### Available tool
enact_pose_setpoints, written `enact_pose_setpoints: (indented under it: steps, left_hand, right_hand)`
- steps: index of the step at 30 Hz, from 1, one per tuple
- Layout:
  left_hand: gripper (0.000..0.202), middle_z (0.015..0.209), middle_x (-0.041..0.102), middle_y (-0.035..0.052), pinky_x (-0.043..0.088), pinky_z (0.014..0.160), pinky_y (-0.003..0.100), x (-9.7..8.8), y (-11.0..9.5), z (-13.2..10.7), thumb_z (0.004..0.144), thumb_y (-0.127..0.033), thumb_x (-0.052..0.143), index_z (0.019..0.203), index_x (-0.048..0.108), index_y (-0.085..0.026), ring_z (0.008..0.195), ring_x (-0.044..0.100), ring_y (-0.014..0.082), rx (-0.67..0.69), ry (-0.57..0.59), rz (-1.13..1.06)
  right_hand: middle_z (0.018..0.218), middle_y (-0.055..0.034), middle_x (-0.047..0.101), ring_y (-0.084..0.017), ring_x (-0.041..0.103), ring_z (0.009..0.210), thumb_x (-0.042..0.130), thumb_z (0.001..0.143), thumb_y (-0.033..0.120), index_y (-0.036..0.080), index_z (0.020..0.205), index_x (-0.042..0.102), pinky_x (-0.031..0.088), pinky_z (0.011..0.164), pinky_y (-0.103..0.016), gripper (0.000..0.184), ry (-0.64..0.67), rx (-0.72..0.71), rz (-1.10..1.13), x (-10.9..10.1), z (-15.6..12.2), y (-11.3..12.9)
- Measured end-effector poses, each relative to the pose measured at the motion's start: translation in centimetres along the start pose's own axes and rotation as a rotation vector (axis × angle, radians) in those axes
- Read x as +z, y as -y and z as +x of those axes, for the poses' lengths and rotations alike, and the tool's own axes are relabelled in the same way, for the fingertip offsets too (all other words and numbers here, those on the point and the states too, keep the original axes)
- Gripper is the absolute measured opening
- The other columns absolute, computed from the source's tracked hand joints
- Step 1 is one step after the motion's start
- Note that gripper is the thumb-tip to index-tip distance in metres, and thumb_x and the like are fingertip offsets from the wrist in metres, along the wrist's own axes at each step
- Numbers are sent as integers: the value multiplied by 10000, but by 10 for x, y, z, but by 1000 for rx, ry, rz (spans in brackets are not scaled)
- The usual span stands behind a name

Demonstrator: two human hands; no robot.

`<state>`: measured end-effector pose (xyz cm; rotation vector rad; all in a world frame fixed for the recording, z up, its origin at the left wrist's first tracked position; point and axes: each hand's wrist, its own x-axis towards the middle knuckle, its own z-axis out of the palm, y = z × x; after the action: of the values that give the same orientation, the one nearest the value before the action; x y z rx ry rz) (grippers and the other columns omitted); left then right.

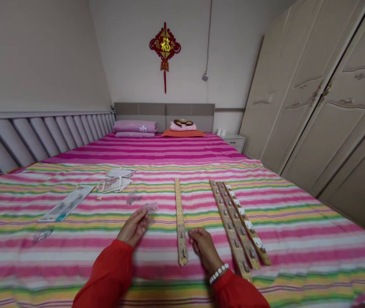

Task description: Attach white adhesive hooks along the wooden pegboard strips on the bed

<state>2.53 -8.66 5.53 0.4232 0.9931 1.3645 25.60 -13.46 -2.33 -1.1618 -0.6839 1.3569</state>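
My left hand (134, 226) pinches a small clear plastic piece (151, 207), perhaps a little bag, above the striped bedspread. To its right lies a narrow wooden strip (178, 205) with rows of holes, with metal pieces (182, 235) on its near end. Just right of that end is my right hand (204, 246), its fingers curled together; whatever they hold, if anything, is hidden. Farther right, two wooden strips (231, 229) carry several metal pieces. Beside them, a third strip (249, 231) bears white round pieces.
Another clear plastic scrap (133, 198) lies beyond my left hand. Farther left are a pile of packaging (115, 180), a long flat package (67, 204) and a clear crumpled piece (43, 234). A bed rail (48, 137) runs along the left; a wardrobe (317, 102) stands right.
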Motion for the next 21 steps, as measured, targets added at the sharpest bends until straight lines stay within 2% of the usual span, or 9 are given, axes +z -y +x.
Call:
enact_pose_setpoints:
  steps: [4, 7, 10, 13, 15, 21]
  left_hand:
    - [140, 589, 627, -15, 451, 409, 91, 13, 15, -22, 749, -6, 642, 727, 609, -141, 489, 601, 55, -97, 64, -34]
    - [144, 690, 669, -2, 498, 485, 86, 21, 27, -37, 814, -24, 575, 778, 613, -158, 580, 650, 54, -150, 64, -249]
    - [230, 751, 691, 16, 527, 545, 95, 30, 44, -46, 882, -18, 444, 833, 613, -166, 627, 672, 52, -222, 52, -415]
    - [269, 739, 700, 27, 551, 582, 126, 38, 64, -51, 875, 17, 403, 815, 597, -159, 638, 686, 73, -274, 0, -405]
    - [251, 729, 702, 19, 552, 589, 129, 42, 75, -53, 848, 36, 439, 795, 586, -160, 630, 684, 73, -261, 2, -372]
    - [203, 690, 695, 4, 536, 585, 132, 42, 95, -63, 677, 3, 703, 728, 590, -158, 612, 671, 82, -161, 75, -172]
  right_hand:
    - [466, 50, 551, -18, 264, 289, 709, 610, 372, 163, 635, 550, 101, 334, -195, 264, 0, -27, 59, 0, -5, 4]
    - [477, 54, 537, -16, 246, 315, 742, 618, 413, 163, 645, 562, 102, 350, -194, 310, 23, -51, 98, 8, -15, 11]
    - [488, 59, 518, -24, 270, 355, 768, 618, 426, 158, 669, 594, 144, 374, -191, 323, 92, -84, 109, 19, -28, 23]
    - [470, 77, 466, -42, 296, 384, 784, 616, 424, 162, 703, 632, 188, 388, -196, 315, 134, -153, 70, 28, -39, 37]
    - [471, 81, 461, -49, 306, 391, 793, 610, 420, 165, 744, 653, 206, 394, -201, 320, 135, -180, 47, 30, -42, 43]
    - [580, 29, 592, -54, 341, 412, 776, 633, 417, 163, 796, 670, 231, 406, -208, 320, 141, -181, 53, 27, -43, 41]
